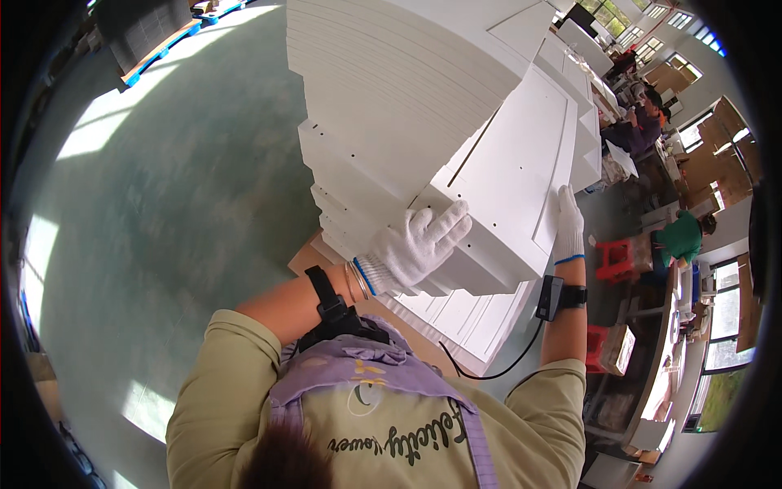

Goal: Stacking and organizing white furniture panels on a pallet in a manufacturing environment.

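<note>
In front of me rises a tall stack of white panels [375, 138], their edges stepped and unevenly lined up. Several have small holes, slots and grooves. My left hand [414, 244], in a white knit glove, lies on the near corner of an upper panel [481, 220], fingers stretched out and spread over its edge. Along the right side of that panel rests my right hand [568, 222], also gloved, its fingers straight and pointing away from me. Part of its palm is hidden. Each wrist has a black strap; the right one carries a small black device [551, 298].
Below the stack lie more white panels [464, 326] on brown cardboard [305, 254]. A black cable [497, 376] hangs from the right wrist device. At right are red stools [612, 261], a long workbench [664, 359] and seated people [680, 238]. A blue pallet [163, 50] stands far left.
</note>
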`<state>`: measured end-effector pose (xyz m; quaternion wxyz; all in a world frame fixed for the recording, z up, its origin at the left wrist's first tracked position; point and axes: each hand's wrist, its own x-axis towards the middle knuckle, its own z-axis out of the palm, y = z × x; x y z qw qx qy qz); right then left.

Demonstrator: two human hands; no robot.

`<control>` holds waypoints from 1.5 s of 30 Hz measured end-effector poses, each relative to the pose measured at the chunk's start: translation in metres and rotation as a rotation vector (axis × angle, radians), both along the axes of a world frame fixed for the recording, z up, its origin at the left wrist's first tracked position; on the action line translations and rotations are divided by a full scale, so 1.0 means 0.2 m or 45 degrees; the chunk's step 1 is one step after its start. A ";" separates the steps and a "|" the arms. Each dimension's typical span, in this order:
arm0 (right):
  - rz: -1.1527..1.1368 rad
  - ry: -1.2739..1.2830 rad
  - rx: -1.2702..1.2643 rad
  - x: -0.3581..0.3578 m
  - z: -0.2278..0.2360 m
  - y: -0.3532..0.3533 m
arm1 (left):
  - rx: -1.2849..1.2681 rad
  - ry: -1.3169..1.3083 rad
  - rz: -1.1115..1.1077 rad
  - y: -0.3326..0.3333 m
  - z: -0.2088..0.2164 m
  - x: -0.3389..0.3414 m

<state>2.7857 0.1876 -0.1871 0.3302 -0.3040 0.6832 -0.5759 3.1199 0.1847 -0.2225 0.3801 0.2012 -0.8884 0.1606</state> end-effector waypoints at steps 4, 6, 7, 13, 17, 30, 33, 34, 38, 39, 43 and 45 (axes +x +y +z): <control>-0.089 -0.115 0.072 0.08 -0.03 0.04 | 0.061 0.011 -0.020 0.04 -0.04 0.02; -0.139 -0.104 -0.001 0.03 -0.12 0.04 | 0.088 -0.025 -0.026 0.06 -0.03 0.03; -0.186 -0.014 -0.084 -0.17 -0.22 0.04 | 0.102 -0.040 -0.067 0.06 -0.01 -0.01; -0.269 -0.172 -0.209 0.07 -0.16 0.02 | 0.248 -0.028 -0.112 0.08 -0.03 0.03; -0.375 -0.354 -0.183 0.23 0.00 0.07 | 0.244 -0.075 -0.101 0.05 -0.02 0.00; -0.094 0.024 -0.169 0.10 -0.20 0.00 | 0.137 -0.239 -0.106 0.05 0.08 -0.03; -0.094 0.036 -0.102 -0.02 -0.02 -0.01 | 0.181 -0.278 -0.134 0.08 0.18 -0.04; -0.065 0.110 -0.098 -0.09 -0.02 -0.06 | 0.210 -0.298 -0.147 0.08 0.18 -0.05; 0.003 0.184 0.000 -0.29 0.02 -0.22 | 0.265 -0.338 -0.198 0.05 0.19 -0.09; 0.001 0.183 -0.018 -0.34 0.03 -0.28 | 0.248 -0.340 -0.197 0.04 0.20 -0.10; -0.029 0.213 0.013 -0.43 0.08 -0.44 | 0.392 -0.395 -0.246 0.01 0.23 -0.12; -0.029 0.200 -0.020 -0.46 0.09 -0.52 | 0.400 -0.364 -0.292 -0.02 0.23 -0.13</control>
